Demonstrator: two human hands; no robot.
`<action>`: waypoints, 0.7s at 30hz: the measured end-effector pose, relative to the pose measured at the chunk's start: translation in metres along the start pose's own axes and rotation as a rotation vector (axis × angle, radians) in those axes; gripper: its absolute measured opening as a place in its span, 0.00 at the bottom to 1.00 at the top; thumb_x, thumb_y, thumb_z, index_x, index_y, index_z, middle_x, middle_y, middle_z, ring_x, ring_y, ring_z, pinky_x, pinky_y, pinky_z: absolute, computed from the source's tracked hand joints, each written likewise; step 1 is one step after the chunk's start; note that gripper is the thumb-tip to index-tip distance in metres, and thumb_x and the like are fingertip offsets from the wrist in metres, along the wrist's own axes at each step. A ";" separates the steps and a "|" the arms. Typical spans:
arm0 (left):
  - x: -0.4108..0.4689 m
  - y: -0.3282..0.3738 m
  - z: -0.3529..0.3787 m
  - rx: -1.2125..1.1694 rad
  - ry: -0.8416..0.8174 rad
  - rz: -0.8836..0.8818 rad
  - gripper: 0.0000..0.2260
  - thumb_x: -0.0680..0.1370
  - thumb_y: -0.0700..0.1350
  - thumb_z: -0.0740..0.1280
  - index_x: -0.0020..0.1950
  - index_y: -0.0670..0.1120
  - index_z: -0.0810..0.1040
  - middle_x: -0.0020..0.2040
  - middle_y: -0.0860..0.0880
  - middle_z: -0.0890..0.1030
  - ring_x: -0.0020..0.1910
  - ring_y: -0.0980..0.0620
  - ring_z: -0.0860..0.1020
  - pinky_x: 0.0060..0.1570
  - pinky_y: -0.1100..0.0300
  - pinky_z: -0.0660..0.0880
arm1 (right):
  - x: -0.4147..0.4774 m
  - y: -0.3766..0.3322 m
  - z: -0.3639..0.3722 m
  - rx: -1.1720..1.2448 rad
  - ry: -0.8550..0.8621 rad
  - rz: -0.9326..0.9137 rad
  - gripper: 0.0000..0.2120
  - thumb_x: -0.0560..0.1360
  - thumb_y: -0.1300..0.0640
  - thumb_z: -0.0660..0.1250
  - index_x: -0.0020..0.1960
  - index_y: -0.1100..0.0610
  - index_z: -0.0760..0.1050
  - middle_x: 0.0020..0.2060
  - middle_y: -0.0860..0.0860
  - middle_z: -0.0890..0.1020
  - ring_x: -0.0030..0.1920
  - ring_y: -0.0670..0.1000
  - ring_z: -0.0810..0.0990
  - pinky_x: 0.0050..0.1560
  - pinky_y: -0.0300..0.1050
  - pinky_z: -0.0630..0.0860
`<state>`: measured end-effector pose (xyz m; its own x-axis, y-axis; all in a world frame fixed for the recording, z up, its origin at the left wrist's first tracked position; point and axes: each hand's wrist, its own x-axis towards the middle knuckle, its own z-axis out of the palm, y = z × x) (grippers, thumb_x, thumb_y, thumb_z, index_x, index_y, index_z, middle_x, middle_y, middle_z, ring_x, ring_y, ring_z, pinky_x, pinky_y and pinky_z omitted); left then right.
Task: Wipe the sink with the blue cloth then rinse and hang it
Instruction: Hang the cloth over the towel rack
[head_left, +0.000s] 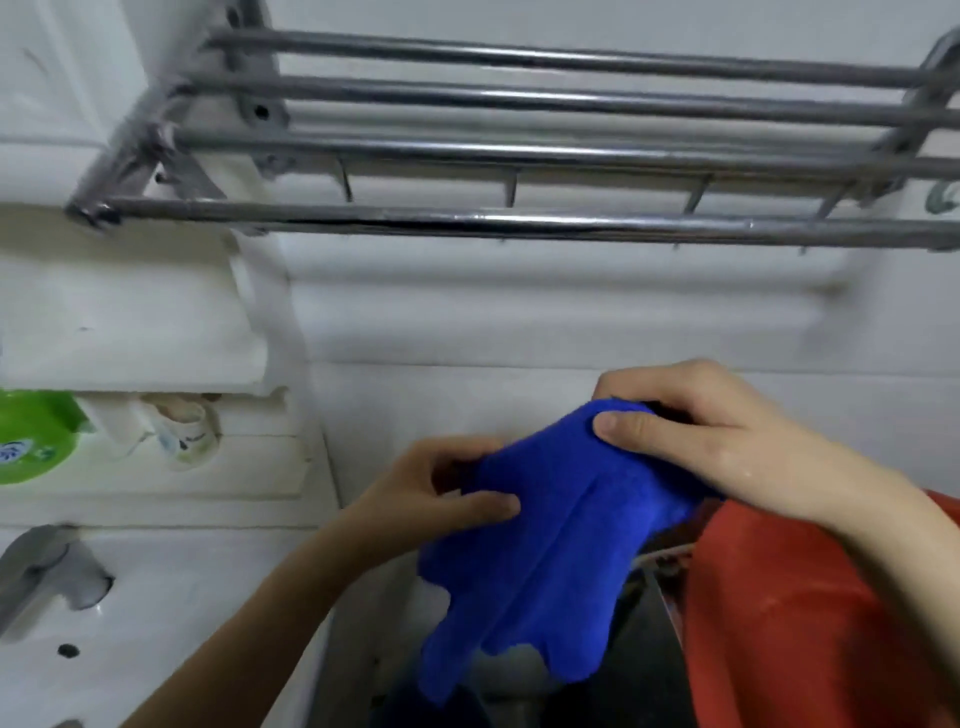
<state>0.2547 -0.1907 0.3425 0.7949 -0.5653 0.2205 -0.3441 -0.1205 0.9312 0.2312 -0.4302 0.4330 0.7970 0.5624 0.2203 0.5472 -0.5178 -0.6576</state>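
While the blue cloth (545, 545) is held up before the white wall, the metal towel rack (519, 223) spreads wide above both hands, and its front bar is well above the fingers. Under the right hand (701, 431) there is a large red thing (779, 597), maybe a basin or a fabric; which one cannot be told. The cloth hangs between the hands, bunched at the top and falling in loose folds. The right hand pinches its upper corner with thumb and curled fingers, and the left hand (441, 493) grips an edge a little lower, with the thumb on the front. To the left of the left hand are the white sink (156, 597) and the faucet (36, 571), both cut by the frame edge. Hanging seems to be the step now. The risk is that the cloth goes over the bar in a bunch, so that its weight lies on one side and it slides off, perhaps into the dark gap under the hands. What is in that gap is hard to see, and whether the cloth is wrung out cannot be told.
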 end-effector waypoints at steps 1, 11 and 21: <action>-0.001 0.006 -0.005 0.066 0.013 0.026 0.08 0.73 0.43 0.73 0.43 0.58 0.82 0.40 0.57 0.82 0.41 0.59 0.79 0.44 0.67 0.75 | 0.002 -0.002 -0.006 -0.046 0.006 -0.020 0.13 0.78 0.54 0.62 0.37 0.59 0.73 0.31 0.52 0.75 0.33 0.43 0.71 0.36 0.36 0.67; -0.021 0.087 -0.056 0.807 0.314 0.188 0.19 0.70 0.71 0.60 0.38 0.56 0.72 0.31 0.59 0.74 0.31 0.60 0.73 0.34 0.68 0.67 | 0.002 -0.029 -0.058 -0.437 0.312 -0.258 0.17 0.79 0.45 0.57 0.37 0.54 0.72 0.29 0.49 0.74 0.32 0.49 0.74 0.35 0.39 0.69; 0.021 0.193 -0.117 0.959 0.407 0.302 0.16 0.66 0.62 0.72 0.36 0.50 0.77 0.33 0.50 0.77 0.32 0.56 0.72 0.33 0.65 0.64 | 0.041 -0.065 -0.116 -0.904 0.500 -0.375 0.15 0.80 0.45 0.52 0.42 0.55 0.65 0.28 0.45 0.68 0.29 0.54 0.70 0.30 0.50 0.66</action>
<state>0.2633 -0.1303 0.5607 0.6569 -0.3868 0.6472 -0.6606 -0.7090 0.2468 0.2579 -0.4480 0.5686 0.4430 0.5637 0.6971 0.5988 -0.7647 0.2378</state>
